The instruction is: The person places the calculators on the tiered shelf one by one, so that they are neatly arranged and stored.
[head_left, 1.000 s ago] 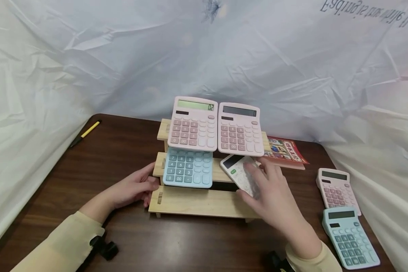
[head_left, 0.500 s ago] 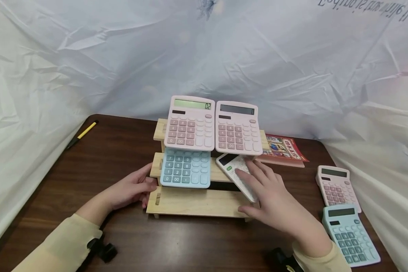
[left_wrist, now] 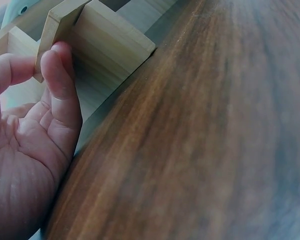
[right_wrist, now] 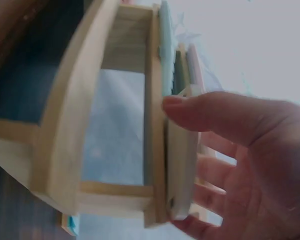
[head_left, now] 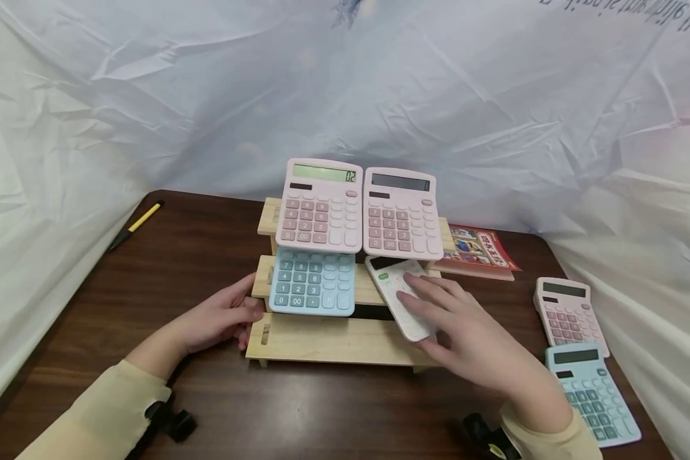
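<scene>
A three-tier wooden rack (head_left: 333,340) stands on the table. My left hand (head_left: 221,316) grips the left end of the rack, and in the left wrist view thumb and fingers pinch the board's edge (left_wrist: 60,30). On the middle tier leans a white calculator (head_left: 399,297), tilted with its top toward the left. My right hand (head_left: 466,332) holds it, fingers over the keys and thumb at the lower edge; the right wrist view shows this calculator (right_wrist: 180,165) from the side. Left of it on the same tier is a blue calculator (head_left: 312,281), its top hidden.
Two pink calculators, a left one (head_left: 320,204) and a right one (head_left: 402,211), fill the top tier. Another pink calculator (head_left: 569,313) and a blue one (head_left: 595,396) lie at the table's right edge. A red booklet (head_left: 477,248) is behind the rack; a yellow-black pen (head_left: 138,223) lies far left.
The white calculator has turned a little straighter on the middle tier, its lower end shifting left, while my right fingers have shifted over it. My left hand has stayed on the rack.
</scene>
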Available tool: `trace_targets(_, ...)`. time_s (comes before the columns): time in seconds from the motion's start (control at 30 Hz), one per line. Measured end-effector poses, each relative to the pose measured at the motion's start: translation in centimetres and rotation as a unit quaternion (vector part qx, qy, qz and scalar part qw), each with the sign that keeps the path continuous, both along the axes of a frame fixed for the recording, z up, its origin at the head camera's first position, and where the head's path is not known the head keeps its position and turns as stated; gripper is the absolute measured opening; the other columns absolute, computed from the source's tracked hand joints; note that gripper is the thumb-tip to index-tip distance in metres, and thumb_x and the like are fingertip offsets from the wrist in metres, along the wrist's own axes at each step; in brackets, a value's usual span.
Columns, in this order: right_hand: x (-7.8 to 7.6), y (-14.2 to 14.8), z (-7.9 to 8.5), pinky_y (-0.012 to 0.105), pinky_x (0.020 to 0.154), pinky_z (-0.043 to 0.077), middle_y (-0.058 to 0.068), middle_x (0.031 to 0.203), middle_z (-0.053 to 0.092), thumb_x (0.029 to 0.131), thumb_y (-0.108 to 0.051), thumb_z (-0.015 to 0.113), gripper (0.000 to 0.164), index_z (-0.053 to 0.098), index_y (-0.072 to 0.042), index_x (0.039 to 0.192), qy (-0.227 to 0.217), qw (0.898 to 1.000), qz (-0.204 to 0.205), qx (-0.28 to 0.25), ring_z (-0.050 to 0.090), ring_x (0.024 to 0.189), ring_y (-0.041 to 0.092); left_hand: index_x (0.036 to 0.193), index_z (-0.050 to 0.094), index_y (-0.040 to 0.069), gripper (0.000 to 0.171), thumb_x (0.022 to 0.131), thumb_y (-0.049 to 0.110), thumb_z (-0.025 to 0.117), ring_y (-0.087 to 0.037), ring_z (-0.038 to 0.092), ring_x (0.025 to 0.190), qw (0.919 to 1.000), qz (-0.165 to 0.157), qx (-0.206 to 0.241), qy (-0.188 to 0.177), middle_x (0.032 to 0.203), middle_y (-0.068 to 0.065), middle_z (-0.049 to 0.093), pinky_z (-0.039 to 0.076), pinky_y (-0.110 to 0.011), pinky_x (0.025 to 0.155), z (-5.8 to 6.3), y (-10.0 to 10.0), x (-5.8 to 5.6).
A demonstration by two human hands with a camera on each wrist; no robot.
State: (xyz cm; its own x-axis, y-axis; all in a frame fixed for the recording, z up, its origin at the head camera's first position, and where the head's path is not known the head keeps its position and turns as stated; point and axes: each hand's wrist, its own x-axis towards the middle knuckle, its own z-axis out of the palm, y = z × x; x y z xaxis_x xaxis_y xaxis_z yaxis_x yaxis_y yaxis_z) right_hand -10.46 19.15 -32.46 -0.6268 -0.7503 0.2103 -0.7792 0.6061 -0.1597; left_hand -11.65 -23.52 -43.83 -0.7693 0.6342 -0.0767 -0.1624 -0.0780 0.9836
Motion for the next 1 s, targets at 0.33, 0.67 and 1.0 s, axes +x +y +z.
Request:
trace_targets(0.33,0.0,-0.9,-0.7,0.044,0.103,0.036,0.01,0.143,0.048,0.082,-0.04,0.076,0.061,0.058,-0.018,0.136,0.047,0.998,-0.045,-0.018,0.042,0.128,0.03,0.153,0.011,0.023,0.068,0.1,0.007,0.051,-0.029,0.06,0.063,1.0,-0.003,0.001,-0.007,0.107,-0.031,0.06,0.056,-0.048,0.055,-0.1,0.1,-0.1)
trace_targets(0.67,0.3,-1.4,-0.8,0.039,0.096,0.042,0.009,0.14,0.048,0.085,-0.042,0.072,0.053,0.061,-0.021,0.133,0.053,0.997,-0.047,-0.019,0.042,0.124,0.026,0.153,0.01,0.021,0.07,0.099,0.008,0.052,-0.029,0.061,0.062,1.0,0.004,-0.002,-0.007,0.106,-0.031,0.06,0.056,-0.046,0.055,0.4,0.3,0.2)
trace_targets(1.0,0.4,-1.7,-0.6,0.038,0.083,0.046,0.004,0.127,0.052,0.083,-0.047,0.072,0.056,0.063,-0.018,0.13,0.064,0.995,-0.077,-0.011,0.044,0.109,0.022,0.153,0.012,0.021,0.068,0.099,0.008,0.052,-0.03,0.059,0.062,0.9999,0.009,-0.004,-0.006,0.106,-0.032,0.06,0.055,-0.049,0.055,0.0,0.1,0.1)
